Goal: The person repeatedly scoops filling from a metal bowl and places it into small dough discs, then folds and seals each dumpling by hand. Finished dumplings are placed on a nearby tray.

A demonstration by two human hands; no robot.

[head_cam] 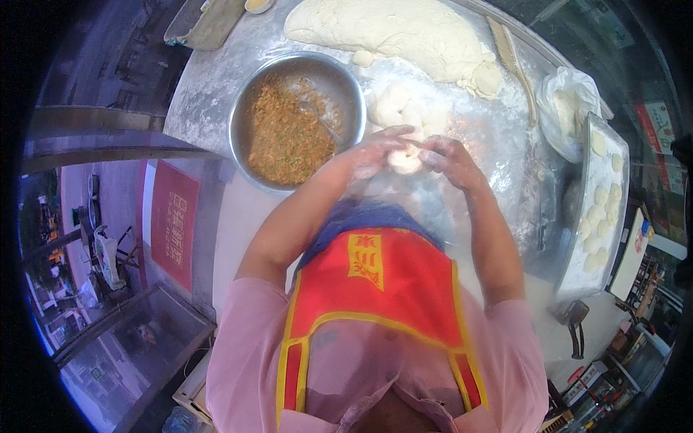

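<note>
Between my two floury hands is a small round piece of dough (405, 162), gathered at its top around an opening. My left hand (376, 154) grips its left side, with the fingers reaching over the top. The fingertips of my right hand (448, 159) pinch the edge on the right. Just beyond the hands, pieces of dough (398, 105) lie on the floured metal worktop (200, 103). To the left stands a steel bowl (236, 122) of crumbly brown filling (287, 140) with green bits. A metal spoon (329, 127) rests in the filling.
A large slab of dough (384, 32) spreads across the back, with a small dough disc (363, 58) beside it. At right are a wooden-handled brush (511, 59), a plastic bag (568, 103) and a metal tray (574, 270) of several round dough pieces (597, 216). A grey container (208, 24) sits back left.
</note>
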